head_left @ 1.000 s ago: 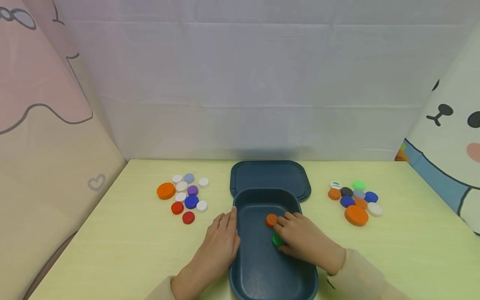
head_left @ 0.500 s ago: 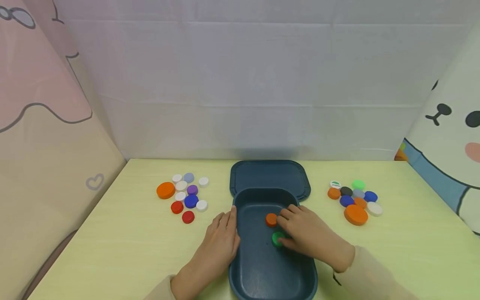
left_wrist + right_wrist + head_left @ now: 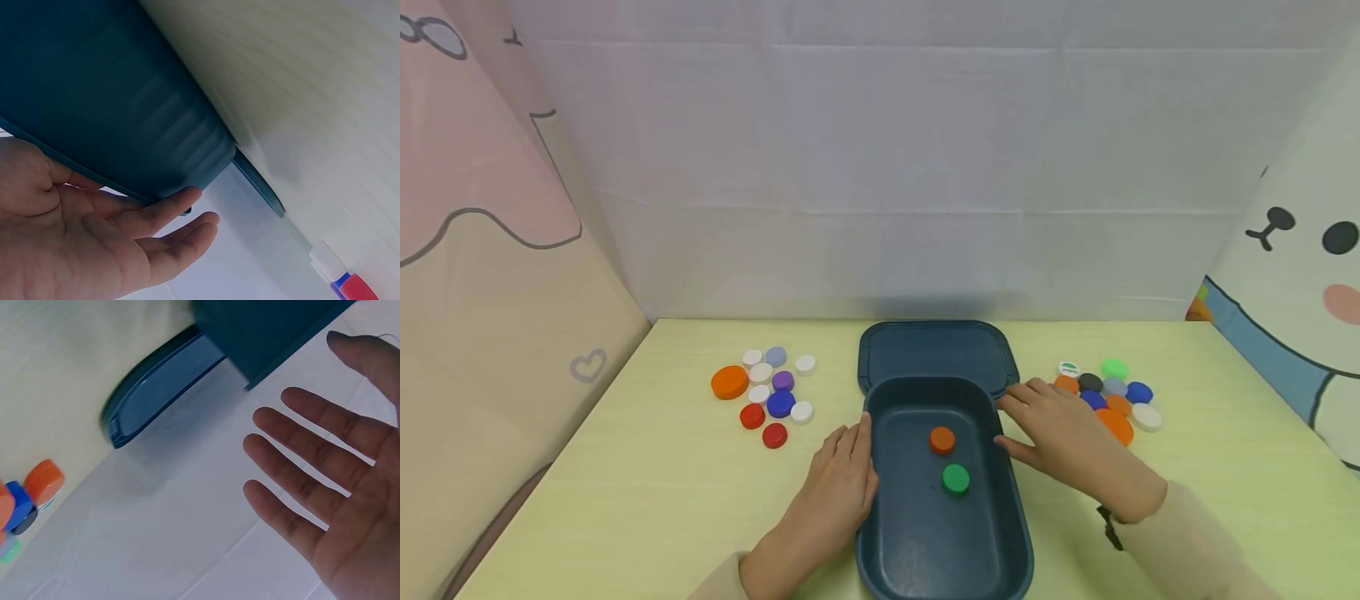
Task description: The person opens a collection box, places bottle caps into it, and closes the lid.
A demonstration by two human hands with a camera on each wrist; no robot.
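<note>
A dark blue rectangular box stands in the middle of the table, with an orange bottle cap and a green bottle cap lying apart on its floor. My left hand rests along the box's left rim, fingers extended; the left wrist view shows the same hand against the outer wall. Just beyond the right rim, my right hand hovers with nothing in it. Seen from its wrist, the right hand has its fingers straight and spread. It partly hides the caps on the right.
Behind the box lies a matching blue lid. A loose group of white, red, blue, purple and orange caps, including a large orange cap, is to the left. More mixed caps, among them a white cap, cluster at right. A pale cloth wall closes the back.
My right hand has let go of the green cap inside the box, lifted out and moved right past the rim, its fingers spreading. My left hand has stayed on the left rim.
</note>
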